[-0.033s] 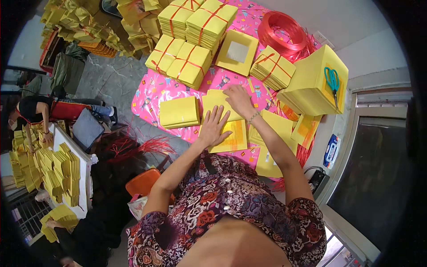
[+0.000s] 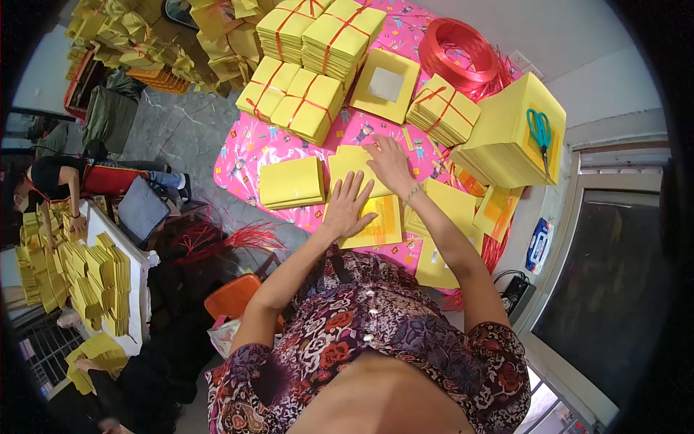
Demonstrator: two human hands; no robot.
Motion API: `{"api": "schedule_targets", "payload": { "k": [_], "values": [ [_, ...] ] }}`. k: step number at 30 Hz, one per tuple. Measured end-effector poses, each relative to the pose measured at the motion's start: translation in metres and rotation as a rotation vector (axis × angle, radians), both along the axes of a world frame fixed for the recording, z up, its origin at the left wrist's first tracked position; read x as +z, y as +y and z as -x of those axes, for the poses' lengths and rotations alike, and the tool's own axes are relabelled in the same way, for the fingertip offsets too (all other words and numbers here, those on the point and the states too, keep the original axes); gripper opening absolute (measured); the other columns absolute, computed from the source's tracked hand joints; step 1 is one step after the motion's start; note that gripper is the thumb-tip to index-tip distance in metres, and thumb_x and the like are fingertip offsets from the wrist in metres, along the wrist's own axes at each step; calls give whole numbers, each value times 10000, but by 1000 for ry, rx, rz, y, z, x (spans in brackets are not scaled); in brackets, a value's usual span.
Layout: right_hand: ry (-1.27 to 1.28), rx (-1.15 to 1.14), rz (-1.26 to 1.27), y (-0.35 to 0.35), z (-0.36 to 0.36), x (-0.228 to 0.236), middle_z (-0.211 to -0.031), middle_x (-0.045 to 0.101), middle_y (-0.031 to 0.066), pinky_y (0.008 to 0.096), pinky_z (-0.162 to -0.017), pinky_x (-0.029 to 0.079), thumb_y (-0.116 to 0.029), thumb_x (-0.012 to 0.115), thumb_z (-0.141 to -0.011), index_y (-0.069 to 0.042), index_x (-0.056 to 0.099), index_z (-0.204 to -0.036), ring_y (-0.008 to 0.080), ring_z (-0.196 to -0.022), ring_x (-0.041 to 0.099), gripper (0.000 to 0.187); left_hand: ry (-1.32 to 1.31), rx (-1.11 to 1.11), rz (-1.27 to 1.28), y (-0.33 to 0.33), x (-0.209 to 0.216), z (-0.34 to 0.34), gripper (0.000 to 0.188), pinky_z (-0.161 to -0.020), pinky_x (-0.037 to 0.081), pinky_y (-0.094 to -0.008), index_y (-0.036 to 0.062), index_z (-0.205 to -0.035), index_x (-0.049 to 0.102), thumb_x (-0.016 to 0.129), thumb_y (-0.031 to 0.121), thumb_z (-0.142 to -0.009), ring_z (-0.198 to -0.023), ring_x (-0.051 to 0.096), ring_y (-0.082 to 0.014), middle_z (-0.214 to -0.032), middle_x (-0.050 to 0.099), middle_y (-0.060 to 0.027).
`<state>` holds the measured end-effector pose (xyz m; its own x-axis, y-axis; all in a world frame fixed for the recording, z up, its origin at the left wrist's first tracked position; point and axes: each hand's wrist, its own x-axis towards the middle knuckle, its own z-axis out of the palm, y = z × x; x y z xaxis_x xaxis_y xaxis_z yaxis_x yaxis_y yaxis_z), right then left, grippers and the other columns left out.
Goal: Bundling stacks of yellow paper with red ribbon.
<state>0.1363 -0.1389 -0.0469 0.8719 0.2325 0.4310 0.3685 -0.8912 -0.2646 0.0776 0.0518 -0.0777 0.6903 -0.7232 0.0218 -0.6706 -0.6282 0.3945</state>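
My left hand (image 2: pixel 348 206) lies flat with its fingers spread. It rests across a yellow paper sheet with an orange print (image 2: pixel 387 226) and the near part of a plain yellow folded paper (image 2: pixel 345 162). My right hand (image 2: pixel 389 163), a bracelet at its wrist, touches the far right edge of that folded paper with its fingers slightly bent and apart. Left of it sits a small stack of folded yellow papers (image 2: pixel 290 182). More loose yellow sheets (image 2: pixel 452 213) lie under and beside my right forearm.
Bundles tied with red ribbon (image 2: pixel 307 105) stand at the back of the pink-covered table (image 2: pixel 242 148). Green-handled scissors (image 2: pixel 540 134) rest on a tall paper stack (image 2: pixel 499 137), near a red ribbon coil (image 2: pixel 459 58). Two other people work at a white table (image 2: pixel 137 289) on the left.
My right hand has shifted very slightly toward the far side. My left hand and the papers look the same.
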Motion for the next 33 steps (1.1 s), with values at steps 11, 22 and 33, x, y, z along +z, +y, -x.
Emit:
{"api": "schedule_targets", "payload": {
  "k": [11, 22, 33],
  "values": [
    [471, -167, -271, 14, 81, -10, -857, 566, 162, 470, -672, 472, -119, 614, -882, -36, 528, -882, 375, -809, 586, 119, 26, 3, -29, 0, -2, 1, 881, -1161, 130, -556, 119, -1520, 280, 476, 674, -865, -1462, 124, -411, -1573, 182, -223],
    [431, -201, -343, 14, 86, -26, -868, 522, 128, 438, -791, 439, -87, 637, -853, -49, 514, -878, 332, -890, 544, 132, 49, -151, -12, 26, -1, -12, 870, -1169, 170, -520, 98, -1515, 280, 478, 654, -876, -1452, 187, -395, -1567, 224, -203],
    [382, -226, -281, 19, 93, -32, -904, 507, 98, 432, -783, 414, -152, 666, -848, -84, 527, -915, 303, -898, 522, 168, 107, -182, -55, 27, -1, -13, 908, -1178, 124, -527, 92, -1527, 234, 448, 686, -875, -1467, 128, -395, -1581, 169, -212]
  ]
}}
